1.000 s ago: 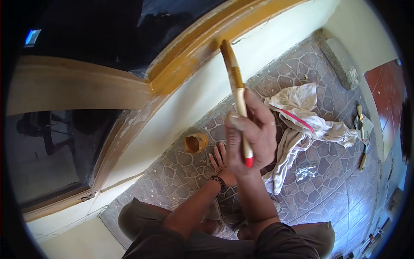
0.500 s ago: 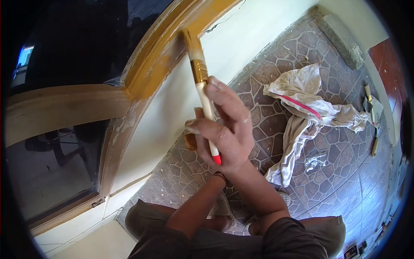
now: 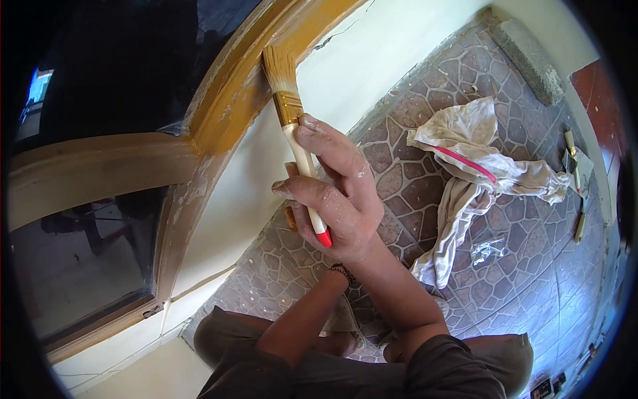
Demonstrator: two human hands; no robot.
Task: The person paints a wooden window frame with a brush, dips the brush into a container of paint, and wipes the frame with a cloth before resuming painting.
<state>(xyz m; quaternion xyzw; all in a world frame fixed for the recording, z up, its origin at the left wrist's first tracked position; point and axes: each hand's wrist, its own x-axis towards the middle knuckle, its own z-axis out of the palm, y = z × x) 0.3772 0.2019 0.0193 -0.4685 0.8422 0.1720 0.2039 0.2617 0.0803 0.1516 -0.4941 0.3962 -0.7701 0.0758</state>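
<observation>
My right hand (image 3: 342,189) is closed around the pale handle of a paintbrush (image 3: 304,156) with a red end and a gold-coloured ferrule. Its splayed bristles touch the wooden window frame (image 3: 232,120), which is coated in ochre-brown paint along the upper part and looks duller lower down. My left forearm (image 3: 306,322), with a beaded bracelet (image 3: 343,271) at the wrist, reaches up behind my right hand. The left hand's fingers are hidden there. A small orange-brown thing (image 3: 290,218) peeks out beside the right hand, too covered to name.
A crumpled whitish cloth (image 3: 465,159) with a pink strip lies on the stone-patterned floor (image 3: 409,199). Near it are a clear plastic scrap (image 3: 488,251), another brush (image 3: 571,149) and a scraper (image 3: 580,219). A concrete block (image 3: 528,60) rests against the wall. Dark glass (image 3: 126,66) fills the frame.
My right hand and the paintbrush have moved slightly left. The bristles, narrower before, now fan out on the frame. The left forearm stays where it was.
</observation>
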